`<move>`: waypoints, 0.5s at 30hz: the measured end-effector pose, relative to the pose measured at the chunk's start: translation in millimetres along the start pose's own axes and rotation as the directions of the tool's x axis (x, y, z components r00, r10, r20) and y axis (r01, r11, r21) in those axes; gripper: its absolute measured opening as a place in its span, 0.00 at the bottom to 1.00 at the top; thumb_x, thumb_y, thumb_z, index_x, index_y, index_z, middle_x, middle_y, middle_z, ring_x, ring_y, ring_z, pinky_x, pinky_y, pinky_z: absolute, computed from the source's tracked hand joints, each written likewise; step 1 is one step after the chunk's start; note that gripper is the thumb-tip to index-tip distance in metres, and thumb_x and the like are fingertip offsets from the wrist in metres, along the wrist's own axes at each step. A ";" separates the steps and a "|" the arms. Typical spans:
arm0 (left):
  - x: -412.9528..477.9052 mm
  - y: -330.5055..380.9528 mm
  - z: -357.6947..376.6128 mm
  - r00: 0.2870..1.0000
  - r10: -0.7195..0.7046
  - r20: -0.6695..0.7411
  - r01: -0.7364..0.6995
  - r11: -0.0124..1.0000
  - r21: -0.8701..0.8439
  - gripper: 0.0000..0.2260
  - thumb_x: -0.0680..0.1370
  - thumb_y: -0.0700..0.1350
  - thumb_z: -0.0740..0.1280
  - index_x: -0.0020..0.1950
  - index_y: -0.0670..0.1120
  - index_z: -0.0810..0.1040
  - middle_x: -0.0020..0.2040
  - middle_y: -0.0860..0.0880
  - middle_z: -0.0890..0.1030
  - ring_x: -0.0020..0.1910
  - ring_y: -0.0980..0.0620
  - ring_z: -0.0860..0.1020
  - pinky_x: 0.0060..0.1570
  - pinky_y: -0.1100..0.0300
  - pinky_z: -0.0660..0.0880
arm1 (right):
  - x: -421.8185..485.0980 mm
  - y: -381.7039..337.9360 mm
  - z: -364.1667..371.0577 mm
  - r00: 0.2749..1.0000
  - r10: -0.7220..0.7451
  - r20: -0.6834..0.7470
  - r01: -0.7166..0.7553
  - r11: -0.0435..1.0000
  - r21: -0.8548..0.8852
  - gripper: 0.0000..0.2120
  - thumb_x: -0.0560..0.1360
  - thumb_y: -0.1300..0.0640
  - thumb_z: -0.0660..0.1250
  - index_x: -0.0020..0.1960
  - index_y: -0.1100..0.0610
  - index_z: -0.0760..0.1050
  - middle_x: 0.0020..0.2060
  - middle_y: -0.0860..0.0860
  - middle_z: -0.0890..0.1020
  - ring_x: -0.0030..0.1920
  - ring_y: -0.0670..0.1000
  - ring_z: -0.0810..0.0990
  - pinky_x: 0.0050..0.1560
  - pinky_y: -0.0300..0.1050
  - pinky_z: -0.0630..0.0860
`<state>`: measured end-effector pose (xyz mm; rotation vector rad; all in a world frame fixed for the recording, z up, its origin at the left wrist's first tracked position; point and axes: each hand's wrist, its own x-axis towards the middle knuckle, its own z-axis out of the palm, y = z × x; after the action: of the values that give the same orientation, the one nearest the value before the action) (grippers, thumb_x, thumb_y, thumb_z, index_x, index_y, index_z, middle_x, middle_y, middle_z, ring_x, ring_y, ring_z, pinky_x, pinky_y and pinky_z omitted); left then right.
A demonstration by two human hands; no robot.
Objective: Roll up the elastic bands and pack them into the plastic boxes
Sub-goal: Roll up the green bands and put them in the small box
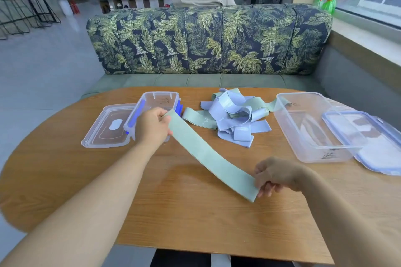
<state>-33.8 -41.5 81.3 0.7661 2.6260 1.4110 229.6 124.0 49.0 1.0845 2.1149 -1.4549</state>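
**One green band pulled straight, roll not yet begun**

My left grip (153,125) pinches the far end of a green band (208,158), thumb over, fingers curled, just in front of the small box (158,104) toward the bench's (173,212) far left edge. My right grip (276,173) pinches the near end, knuckles up, fingers tucked beneath the strip, toward the near right. Both forearms reach in from the near edge, the left one almost straight.

The band runs flat and diagonal between the two grips. I cannot tell whether its low end touches the wood.

I judge this to be the straightening step. Both boxes look empty, and the pile of bands (232,112) lies at the far middle, between the small box and the large box (312,128).

Next I would turn one end over and wind evenly, edges aligned, so the roll does not cone or spring loose.
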 end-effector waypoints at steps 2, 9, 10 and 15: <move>6.9 6.7 16.0 0.999 0.039 0.030 -0.040 0.998 0.044 0.06 0.78 0.39 0.62 0.44 0.46 0.78 0.35 0.46 0.83 0.30 0.53 0.81 0.35 0.58 0.75 | 1.2 -1.0 5.6 0.995 0.021 0.093 -0.015 0.998 -0.066 0.08 0.66 0.65 0.69 0.33 0.55 0.74 0.37 0.58 0.85 0.28 0.49 0.78 0.27 0.39 0.60; 34.5 15.4 71.4 0.970 0.129 0.204 -0.202 0.896 0.394 0.07 0.78 0.41 0.62 0.54 0.46 0.78 0.49 0.45 0.81 0.49 0.43 0.79 0.41 0.58 0.70 | 4.6 -16.3 27.0 0.943 0.007 0.331 0.045 0.987 -0.151 0.09 0.69 0.60 0.71 0.32 0.53 0.74 0.40 0.55 0.86 0.34 0.48 0.82 0.27 0.36 0.63; 38.4 15.6 79.1 0.968 0.123 0.221 -0.208 0.883 0.420 0.08 0.78 0.40 0.62 0.55 0.46 0.77 0.51 0.45 0.81 0.50 0.42 0.78 0.41 0.58 0.68 | 4.5 -18.3 31.3 0.934 0.006 0.357 0.048 0.989 -0.140 0.09 0.70 0.60 0.70 0.33 0.53 0.73 0.40 0.54 0.86 0.34 0.47 0.83 0.27 0.36 0.63; 54.5 5.6 109.9 0.950 0.097 0.295 -0.234 0.848 0.475 0.08 0.77 0.41 0.63 0.54 0.46 0.78 0.53 0.44 0.79 0.51 0.42 0.77 0.42 0.57 0.71 | 8.4 -23.1 53.5 0.930 -0.018 0.368 0.038 0.998 -0.047 0.10 0.71 0.59 0.71 0.35 0.54 0.72 0.40 0.55 0.85 0.34 0.47 0.83 0.25 0.34 0.64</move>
<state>-48.2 69.9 31.7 1.1644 2.7803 0.5636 199.9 74.9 36.2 0.6971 1.8951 -1.4720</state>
